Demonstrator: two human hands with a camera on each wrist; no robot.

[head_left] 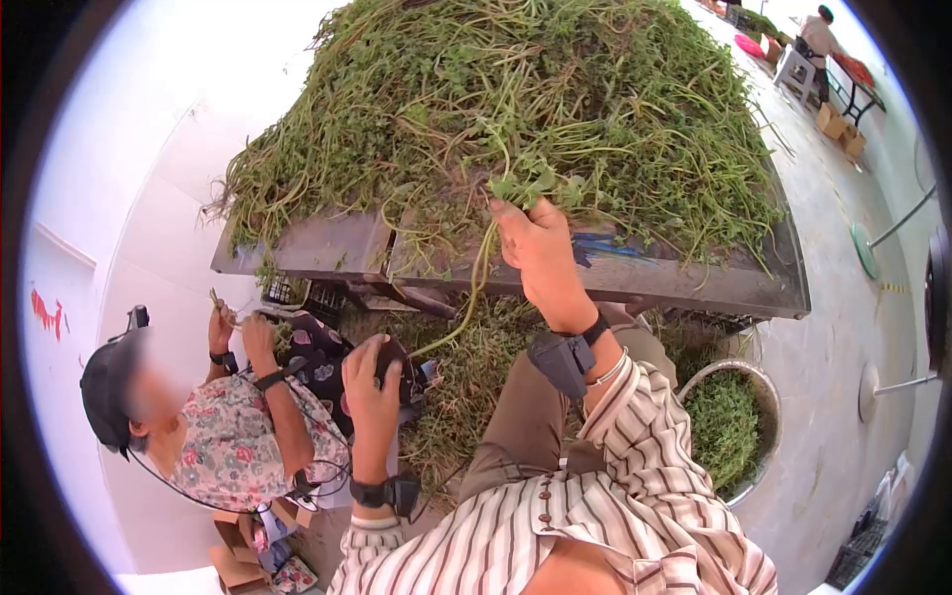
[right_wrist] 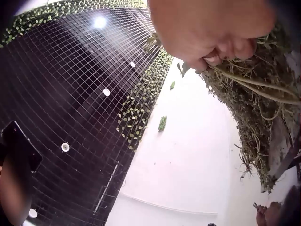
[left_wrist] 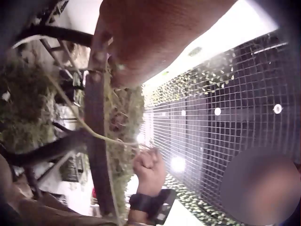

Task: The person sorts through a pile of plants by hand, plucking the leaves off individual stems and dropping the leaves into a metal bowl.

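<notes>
Leafy green stems are heaped on the dark table (head_left: 684,273) in front of me. At the table's near edge my right hand (head_left: 543,263) pinches a long green stem (head_left: 479,283), its leafy tip (head_left: 538,183) showing above the fingers. The rest of the stem hangs in a curve down and left, towards my left hand (head_left: 369,397). That hand is raised lower down, its fingers loosely bent and apart from the thumb. In the left wrist view the stem (left_wrist: 96,135) runs past below the left hand (left_wrist: 150,37).
Beside me on the left, another person (head_left: 243,426) handles a stem. More greens lie on the floor (head_left: 456,426) below the table. A round tub (head_left: 764,397) of greens stands at right, with stand fans (head_left: 873,392) beyond. Cardboard boxes (head_left: 238,560) sit at lower left.
</notes>
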